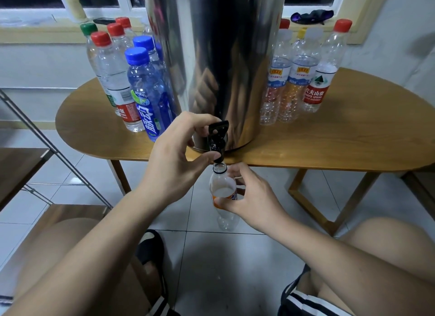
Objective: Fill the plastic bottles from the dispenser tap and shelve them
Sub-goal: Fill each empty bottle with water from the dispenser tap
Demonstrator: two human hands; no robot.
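The black tap (217, 136) is pinched by the left hand (173, 155) — fingers curled over its lever, thumb against the spout. Straight below, the uncapped bottle (223, 186) is gripped round its label by the right hand (250, 199). Its long axis is held upright, mouth just under the spout — clear of the table (329, 141) edge. Capped bottles (146, 85) are stood either side of the steel dispenser (211, 56).
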